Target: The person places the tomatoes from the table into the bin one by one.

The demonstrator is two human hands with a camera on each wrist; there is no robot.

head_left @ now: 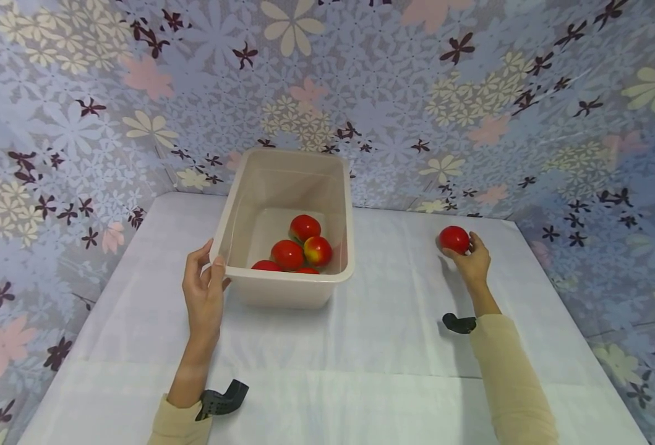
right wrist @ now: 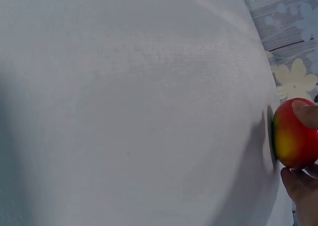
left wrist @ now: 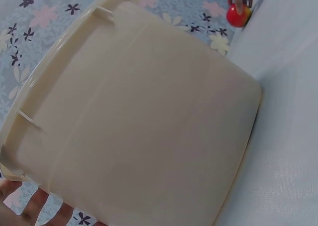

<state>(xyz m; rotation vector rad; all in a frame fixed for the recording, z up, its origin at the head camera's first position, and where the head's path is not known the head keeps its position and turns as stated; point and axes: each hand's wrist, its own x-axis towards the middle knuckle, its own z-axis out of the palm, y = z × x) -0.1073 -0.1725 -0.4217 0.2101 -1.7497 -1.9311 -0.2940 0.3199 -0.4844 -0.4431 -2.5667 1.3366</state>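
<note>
A beige plastic bin [head_left: 282, 290] stands on the white-covered table, several red apples [head_left: 287, 255] lying in its near half. My left hand [head_left: 203, 296] grips the bin at its near left corner, thumb over the rim and fingers along the outer side. In the left wrist view the bin's side wall [left wrist: 134, 112] fills most of the picture. Far to the right, my right hand [head_left: 472, 259] holds a single red apple [head_left: 454, 239] between thumb and fingers. That apple [right wrist: 293, 136] shows a yellow patch in the right wrist view, close over the table with its shadow beside it.
White cloth [head_left: 394, 321] covers the table between the bin and my right hand. A flower-patterned fabric wall [head_left: 394, 93] rises behind the table and at both sides. Dark camera mounts [head_left: 224, 398] stick out from both wrists.
</note>
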